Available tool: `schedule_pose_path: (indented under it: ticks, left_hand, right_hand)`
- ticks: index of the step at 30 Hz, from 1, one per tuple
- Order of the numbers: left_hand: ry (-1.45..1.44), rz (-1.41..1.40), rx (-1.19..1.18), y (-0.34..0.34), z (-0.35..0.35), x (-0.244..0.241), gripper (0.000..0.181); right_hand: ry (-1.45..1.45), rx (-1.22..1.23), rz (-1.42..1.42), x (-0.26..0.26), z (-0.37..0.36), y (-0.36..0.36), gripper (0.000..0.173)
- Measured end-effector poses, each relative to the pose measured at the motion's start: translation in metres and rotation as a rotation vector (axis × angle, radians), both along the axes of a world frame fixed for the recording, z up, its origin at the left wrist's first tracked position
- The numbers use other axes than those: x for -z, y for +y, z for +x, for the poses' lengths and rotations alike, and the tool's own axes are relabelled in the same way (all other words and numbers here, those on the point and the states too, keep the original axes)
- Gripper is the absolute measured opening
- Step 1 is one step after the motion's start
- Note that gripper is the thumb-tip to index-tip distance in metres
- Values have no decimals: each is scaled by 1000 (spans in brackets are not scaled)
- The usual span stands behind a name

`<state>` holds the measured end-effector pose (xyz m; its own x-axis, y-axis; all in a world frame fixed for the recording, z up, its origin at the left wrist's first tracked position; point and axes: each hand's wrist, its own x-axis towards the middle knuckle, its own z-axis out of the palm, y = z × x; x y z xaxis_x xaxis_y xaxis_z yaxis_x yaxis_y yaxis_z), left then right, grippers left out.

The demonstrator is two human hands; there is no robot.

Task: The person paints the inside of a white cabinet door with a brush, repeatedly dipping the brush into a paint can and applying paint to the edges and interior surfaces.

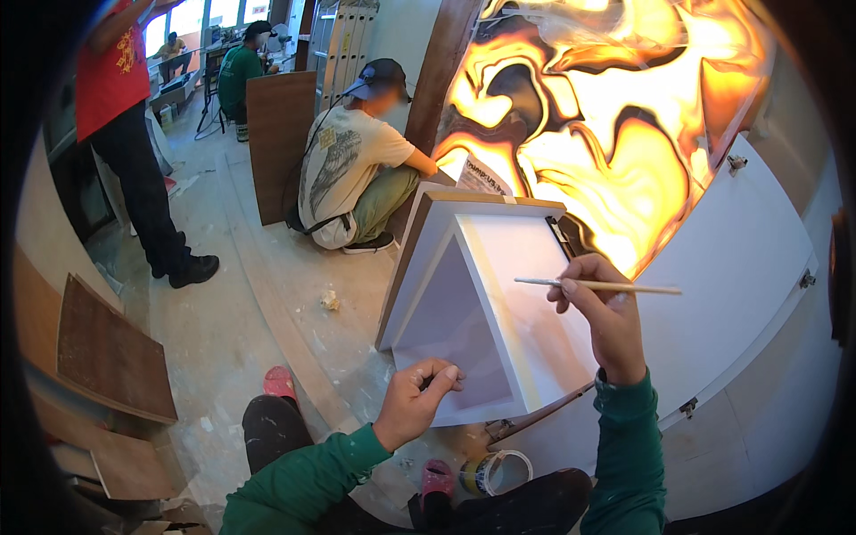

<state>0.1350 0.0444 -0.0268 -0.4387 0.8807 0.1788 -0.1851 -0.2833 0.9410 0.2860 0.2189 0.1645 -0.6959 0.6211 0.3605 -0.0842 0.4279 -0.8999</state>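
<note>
My right hand (598,307) holds a thin paintbrush (628,287) by its pale wooden handle, with the whitish tip pointing left. The brush is over a white drawer-like box (538,301) standing tilted on the floor before me. Yellowish tape (498,307) runs along the box's edge, and a black metal fitting (560,237) sits near its top. A panel with a brown edge (404,267) forms the box's far left side. My left hand (418,401) is in front of the box's recess, thumb against curled fingers, with nothing visible in it.
An open tub (498,473) stands between my feet. White hinged panels (729,267) lie at right, beside a glossy plastic-covered surface (602,134). A person (358,160) squats beyond the box; another (127,134) stands at left. Brown boards (114,348) lean at left; a ladder (344,53) stands behind.
</note>
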Motion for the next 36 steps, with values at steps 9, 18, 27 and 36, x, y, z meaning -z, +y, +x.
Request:
schedule_pose_path:
  ticks: [9,18,27,36]
  left_hand:
    - [-103,54,46,-7,-2,-8,12]
    - [-74,69,-28,-10,-8,-14,10]
    - [-305,75,-114,-13,-37,-19,20]
    - [-350,-13,-94,-13,-45,-2,15]
  right_hand:
    - [-9,45,54,0,17,-26,12]
    - [237,204,161,-1,67,-38,10]
    - [422,247,127,19,120,-33,17]
    - [510,200,143,26,117,-31,16]
